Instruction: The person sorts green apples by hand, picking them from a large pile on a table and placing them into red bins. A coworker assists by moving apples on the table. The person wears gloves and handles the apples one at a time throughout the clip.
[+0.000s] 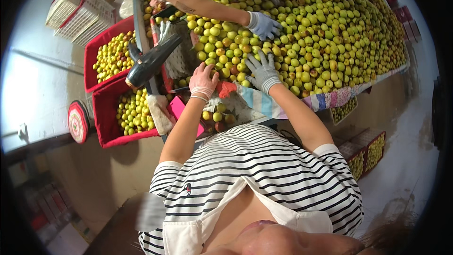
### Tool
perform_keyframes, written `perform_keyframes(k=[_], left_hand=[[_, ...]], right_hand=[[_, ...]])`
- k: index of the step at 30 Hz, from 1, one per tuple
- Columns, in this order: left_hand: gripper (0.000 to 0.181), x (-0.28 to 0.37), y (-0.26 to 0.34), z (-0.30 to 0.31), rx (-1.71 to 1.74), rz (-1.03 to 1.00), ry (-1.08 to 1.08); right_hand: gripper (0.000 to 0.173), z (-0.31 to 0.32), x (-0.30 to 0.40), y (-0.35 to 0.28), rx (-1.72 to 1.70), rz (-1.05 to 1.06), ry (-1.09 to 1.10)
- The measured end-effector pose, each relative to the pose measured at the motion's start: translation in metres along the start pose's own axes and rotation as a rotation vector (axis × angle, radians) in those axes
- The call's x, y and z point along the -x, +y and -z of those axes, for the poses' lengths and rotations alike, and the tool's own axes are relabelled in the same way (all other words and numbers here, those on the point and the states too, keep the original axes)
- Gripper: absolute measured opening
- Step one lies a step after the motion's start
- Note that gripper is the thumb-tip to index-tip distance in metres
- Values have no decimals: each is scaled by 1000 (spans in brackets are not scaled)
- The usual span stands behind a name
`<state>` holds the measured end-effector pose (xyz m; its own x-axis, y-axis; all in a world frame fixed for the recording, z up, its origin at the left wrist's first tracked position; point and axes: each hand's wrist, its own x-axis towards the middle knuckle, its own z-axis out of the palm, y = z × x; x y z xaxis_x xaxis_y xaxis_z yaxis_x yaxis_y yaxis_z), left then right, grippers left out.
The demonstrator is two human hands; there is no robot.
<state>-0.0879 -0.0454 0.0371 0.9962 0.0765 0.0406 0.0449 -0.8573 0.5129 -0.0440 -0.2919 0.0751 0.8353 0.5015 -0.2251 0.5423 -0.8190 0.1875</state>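
Observation:
A large heap of round green-yellow fruit, some with brown patches (318, 35), covers the table before me. My right hand (263, 71), in a grey knit glove, lies with fingers apart on the fruit at the heap's near edge. My left hand (204, 80), in a pinkish knit glove, rests with bent fingers at the near left edge of the fruit; whether it holds one I cannot tell. Across from me a co-worker's gloved hands (264, 26) touch the heap, apart from mine. A dark hair dryer (154, 62) lies left of my left hand.
Two red-lined crates (124, 140) of fruit stand at the left, near stacked white baskets (83, 14). A pink phone (177, 108) lies beside my left forearm. Patterned cloth (262, 102) covers the table's near edge. More crates of fruit (375, 152) stand on the floor at right.

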Motion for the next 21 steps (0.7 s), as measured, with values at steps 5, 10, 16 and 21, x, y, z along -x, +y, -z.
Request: perform_keyframes(k=[5, 10, 16, 21], left_hand=[[42, -9, -2, -3, 35, -34, 58], [52, -19, 1, 1, 71, -44, 61], [57, -24, 0, 3, 97, 6, -14], [62, -30, -7, 10, 258, 103, -18]], right_hand=[[72, 3, -20, -18, 21, -18, -90], [70, -3, -58, -39, -80, 38, 104], [72, -4, -95, -54, -246, 56, 218], [69, -5, -126, -64, -342, 129, 160]])
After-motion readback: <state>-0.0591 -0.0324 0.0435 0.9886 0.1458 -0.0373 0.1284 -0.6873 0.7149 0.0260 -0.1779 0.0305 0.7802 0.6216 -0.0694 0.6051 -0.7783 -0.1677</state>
